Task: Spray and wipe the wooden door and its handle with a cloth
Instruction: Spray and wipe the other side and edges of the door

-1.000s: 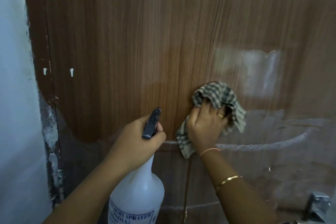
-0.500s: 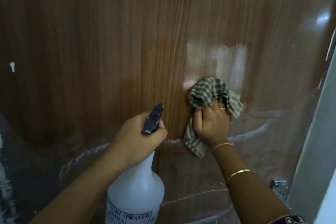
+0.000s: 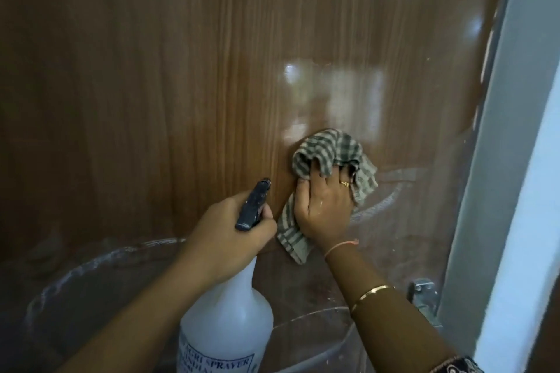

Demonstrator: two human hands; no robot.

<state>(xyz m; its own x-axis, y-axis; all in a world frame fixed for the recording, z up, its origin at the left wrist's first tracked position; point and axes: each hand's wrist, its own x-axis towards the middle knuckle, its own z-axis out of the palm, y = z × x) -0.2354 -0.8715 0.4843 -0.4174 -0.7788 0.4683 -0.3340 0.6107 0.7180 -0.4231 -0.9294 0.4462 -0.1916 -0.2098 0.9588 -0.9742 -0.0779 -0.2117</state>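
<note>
The brown wooden door (image 3: 181, 85) fills the view, glossy with a bright reflection near its right middle. My right hand (image 3: 325, 206) presses a green-and-white checked cloth (image 3: 330, 151) flat against the door, fingers tucked into the bunched fabric. My left hand (image 3: 230, 236) grips the neck of a white spray bottle (image 3: 227, 321), whose black nozzle (image 3: 253, 204) points up toward the door just left of the cloth. The door handle is not visible.
A grey door frame (image 3: 497, 160) and pale wall (image 3: 527, 221) run down the right side. A metal hinge or latch (image 3: 424, 297) sits at the door's lower right edge. The lower part of the door looks dull, with whitish curved marks (image 3: 378, 206).
The view has shifted right: the left wall and door edge are gone and the right frame has come in. My right hand with the cloth has moved right across the door. The bottle stays held.
</note>
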